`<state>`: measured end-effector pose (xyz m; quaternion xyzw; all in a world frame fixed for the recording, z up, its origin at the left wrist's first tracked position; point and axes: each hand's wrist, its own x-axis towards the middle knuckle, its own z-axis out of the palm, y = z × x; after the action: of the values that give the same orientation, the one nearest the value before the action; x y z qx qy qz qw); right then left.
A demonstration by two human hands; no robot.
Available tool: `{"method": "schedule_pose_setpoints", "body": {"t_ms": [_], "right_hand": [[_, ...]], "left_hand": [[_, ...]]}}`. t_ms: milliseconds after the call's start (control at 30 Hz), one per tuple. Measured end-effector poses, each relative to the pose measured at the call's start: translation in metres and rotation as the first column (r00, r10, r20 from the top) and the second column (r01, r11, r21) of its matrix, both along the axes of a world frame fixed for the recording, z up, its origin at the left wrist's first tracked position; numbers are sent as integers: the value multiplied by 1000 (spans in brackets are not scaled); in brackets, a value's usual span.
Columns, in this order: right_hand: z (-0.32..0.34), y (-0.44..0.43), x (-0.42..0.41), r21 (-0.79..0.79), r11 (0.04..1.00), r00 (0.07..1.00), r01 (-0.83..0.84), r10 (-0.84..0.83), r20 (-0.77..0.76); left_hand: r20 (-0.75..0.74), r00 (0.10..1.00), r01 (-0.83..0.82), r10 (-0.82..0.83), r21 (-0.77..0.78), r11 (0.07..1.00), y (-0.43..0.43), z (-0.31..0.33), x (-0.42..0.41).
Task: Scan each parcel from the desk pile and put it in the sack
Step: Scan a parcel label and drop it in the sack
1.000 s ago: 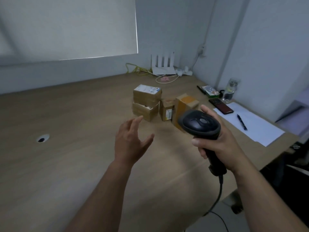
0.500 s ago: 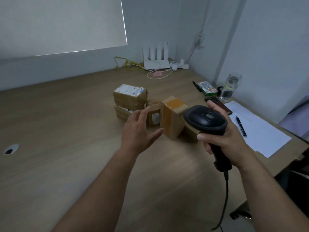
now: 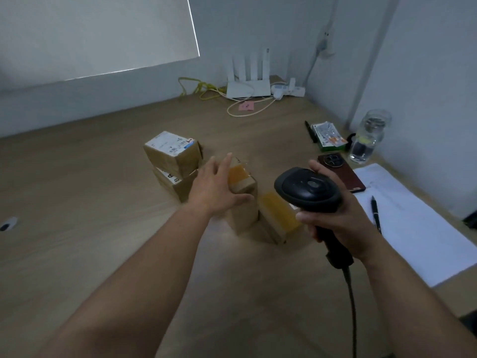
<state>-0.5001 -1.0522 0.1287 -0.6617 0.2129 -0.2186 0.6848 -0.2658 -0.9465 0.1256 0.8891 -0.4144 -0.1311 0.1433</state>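
While the right hand [image 3: 338, 223] clamps round the scanner [image 3: 308, 191], the left hand [image 3: 215, 189] lies spread, fingers apart, against the upright parcel [image 3: 242, 215] on the desk [image 3: 103, 228]; taped cardboard looks light, stiff and slightly slick, so pinching opposite side faces seems best

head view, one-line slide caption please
Left hand on an upright orange-taped brown cardboard parcel; right hand gripping a black corded handheld barcode scanner.

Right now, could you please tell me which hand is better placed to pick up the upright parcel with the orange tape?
The left. The left hand is open at the upright parcel, fingers over its top, while the right hand grips the scanner.
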Motion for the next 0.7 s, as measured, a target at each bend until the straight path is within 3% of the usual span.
{"method": "schedule_pose_setpoints", "body": {"t_ms": [167, 433, 567, 700], "right_hand": [[-12, -21, -3, 39, 997, 997, -71, 71, -3], [-10, 3, 20, 49, 983, 983, -176, 172, 69], [-9, 32, 39, 59, 965, 965, -256, 252, 72], [-3, 65, 60, 34, 941, 941, -338, 337, 37]], "left_hand": [[10, 998, -56, 55, 24, 998, 3, -9, 3], [-87, 960, -263, 266, 48, 964, 111, -23, -10], [-77, 890, -454, 449, -67, 889, 176, -48, -31], [-78, 760, -649, 645, -136, 748, 233, -86, -63]]}}
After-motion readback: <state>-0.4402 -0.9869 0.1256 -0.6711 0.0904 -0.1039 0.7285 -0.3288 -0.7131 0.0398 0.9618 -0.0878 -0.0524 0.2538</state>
